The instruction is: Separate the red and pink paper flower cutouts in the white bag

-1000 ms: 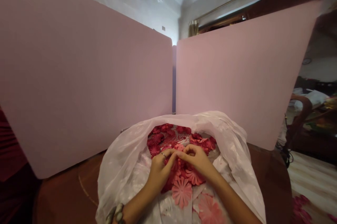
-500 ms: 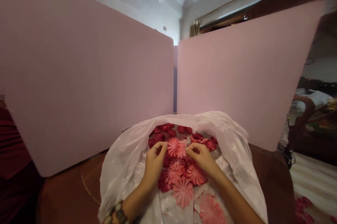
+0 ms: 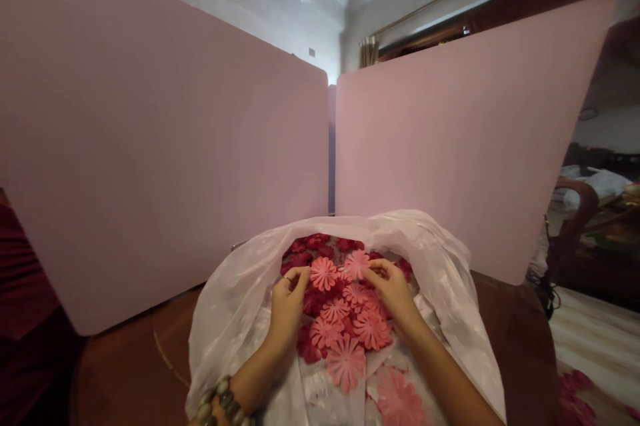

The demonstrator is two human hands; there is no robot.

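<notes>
Brown wooden tabletop point(image 3: 117, 373) for a stage, and right at its centre sits a heap of pink and deep-red paper flowers point(image 3: 340, 319), piled inside the open mouth of a white plastic bag point(image 3: 233, 326). Two salmon-pink flowers ride on top, side by side: one point(image 3: 323, 273) under the left hand point(image 3: 289, 306), the other point(image 3: 357, 264) just beside the right hand point(image 3: 393, 289). Left hand is half closed, fingers point(image 3: 299, 276) curled down on the first flower's edge, a ring point(image 3: 287, 278) on one of them, but whether it actually has hold of that flower, I can't tell from here. Same call on the right: partly curled, fingertips point(image 3: 373, 267) right at the rim of the second flower, no clear pinch to swear by. Darker red flowers pack in behind the hands, and a big pale-pink flower point(image 3: 346, 363) lies toward the front, below the wrists. Beaded bracelet point(image 3: 223, 399) on the left wrist, resting over the bag's edge. Out beyond the bag, two tall pink boards point(image 3: 160, 133) stand upright on the table, almost meeting behind it. Off to the right, a wooden chair point(image 3: 575, 203) and a black cable point(image 3: 547, 293); to the left, dark red cloth point(image 3: 25, 266).
</notes>
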